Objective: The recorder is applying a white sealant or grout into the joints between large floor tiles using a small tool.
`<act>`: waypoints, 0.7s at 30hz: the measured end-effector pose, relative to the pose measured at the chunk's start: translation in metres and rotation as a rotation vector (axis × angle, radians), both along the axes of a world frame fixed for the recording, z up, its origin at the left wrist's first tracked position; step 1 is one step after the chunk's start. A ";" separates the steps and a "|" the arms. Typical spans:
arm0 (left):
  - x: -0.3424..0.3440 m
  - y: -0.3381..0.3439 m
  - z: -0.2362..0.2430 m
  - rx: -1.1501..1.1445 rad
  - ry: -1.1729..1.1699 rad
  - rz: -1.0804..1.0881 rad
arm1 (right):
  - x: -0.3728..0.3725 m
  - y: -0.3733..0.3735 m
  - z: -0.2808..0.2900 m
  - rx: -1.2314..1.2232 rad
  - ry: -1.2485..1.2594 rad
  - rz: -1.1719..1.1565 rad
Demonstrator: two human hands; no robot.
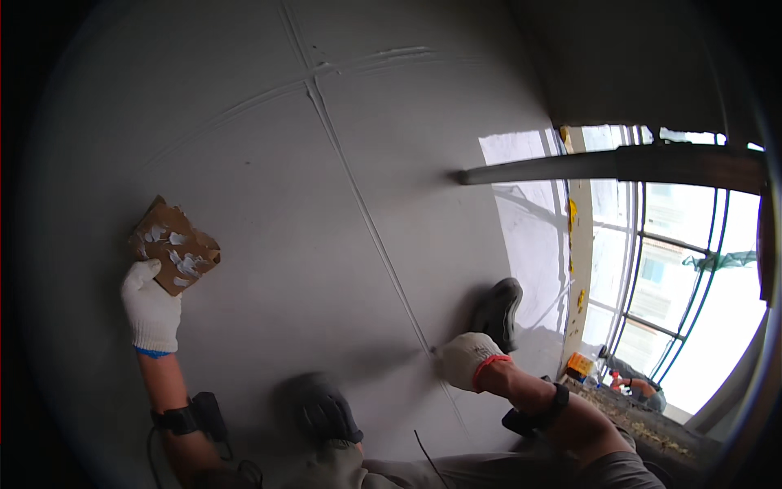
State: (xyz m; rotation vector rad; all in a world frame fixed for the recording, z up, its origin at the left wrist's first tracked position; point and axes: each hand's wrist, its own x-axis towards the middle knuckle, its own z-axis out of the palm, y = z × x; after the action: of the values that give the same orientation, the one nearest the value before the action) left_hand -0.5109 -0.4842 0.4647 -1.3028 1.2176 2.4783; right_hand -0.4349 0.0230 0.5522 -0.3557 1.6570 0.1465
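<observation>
My left hand [153,306], in a white knit glove with a blue cuff, grips a torn piece of brown cardboard [175,244] by its lower edge. Smears of white paste lie on the cardboard. My right hand [470,361], in a white glove with a red cuff, is closed low over a floor joint [371,224]. Whatever it holds is hidden or too small to name. That joint runs from the top of the view down to this hand and crosses another joint [244,106]. Whitish paste lines both near the crossing.
My dark shoes [322,407] [503,311] stand on the grey floor [269,187], either side of the joint. A grey pole [554,169] meets the floor at right. Beyond it is a bright window [668,244] with bars. Small items, including a yellow-orange pack [580,364], sit by the sill.
</observation>
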 end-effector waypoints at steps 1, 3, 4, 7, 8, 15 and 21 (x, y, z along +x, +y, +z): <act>0.013 -0.023 -0.015 -0.029 0.045 -0.042 | 0.021 0.015 0.010 0.019 -0.143 0.060; 0.005 -0.010 -0.006 -0.004 0.040 -0.033 | 0.048 0.054 0.022 0.063 -0.219 0.088; 0.000 -0.003 -0.003 0.004 0.039 -0.001 | 0.060 0.073 0.029 0.085 -0.162 0.054; 0.007 -0.025 -0.011 0.009 0.046 -0.032 | 0.016 0.073 0.084 -0.006 -0.077 -0.053; 0.005 -0.026 -0.017 0.002 0.055 -0.035 | 0.014 0.079 0.095 -0.047 -0.004 -0.089; -0.004 -0.034 0.001 -0.041 0.081 -0.131 | -0.053 0.103 0.159 0.109 0.117 -0.094; -0.015 -0.001 0.020 -0.159 0.034 -0.257 | -0.110 0.171 0.214 0.113 0.432 -0.058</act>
State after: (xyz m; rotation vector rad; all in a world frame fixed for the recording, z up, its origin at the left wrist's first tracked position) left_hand -0.5264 -0.4851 0.4848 -1.0604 1.5113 2.2719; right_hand -0.5445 0.1940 0.7659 -0.1970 2.0728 0.2879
